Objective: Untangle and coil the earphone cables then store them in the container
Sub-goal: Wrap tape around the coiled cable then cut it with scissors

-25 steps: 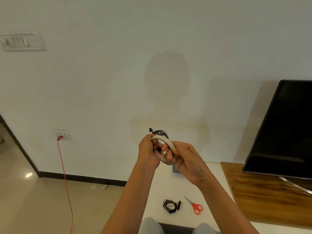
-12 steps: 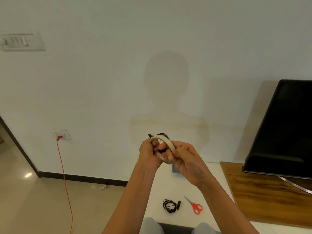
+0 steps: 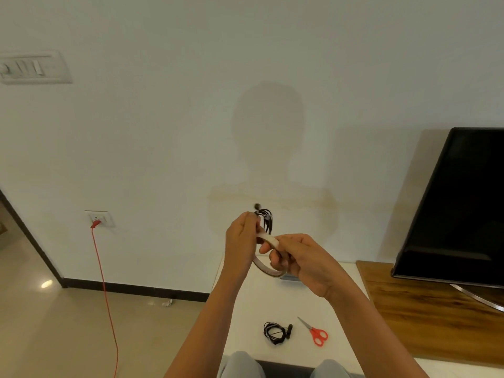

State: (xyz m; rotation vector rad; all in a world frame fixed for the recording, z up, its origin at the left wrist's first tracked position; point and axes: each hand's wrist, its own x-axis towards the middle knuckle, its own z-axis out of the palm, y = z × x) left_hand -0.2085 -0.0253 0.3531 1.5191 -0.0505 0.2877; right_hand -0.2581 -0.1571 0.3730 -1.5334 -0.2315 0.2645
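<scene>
Single head-worn wide-angle cam, facing fwd & down; left hand [image 3: 241,241] & right hand [image 3: 305,261] close-up, wall [image 3: 163,137] behind, table [image 3: 272,301] below.

White table [image 3: 245,317]: coiled earphones [image 3: 275,333], red scissors [image 3: 316,334].

A grey object [image 3: 290,279] shows only a sliver behind the right hand [image 3: 308,260], whose fingers cover part of a tape roll [image 3: 266,270]; the left hand [image 3: 241,241] hides part of a black cable bundle [image 3: 267,220]. The television [image 3: 458,203] runs off the right edge, a blurred switch panel [image 3: 32,68] off the left
</scene>
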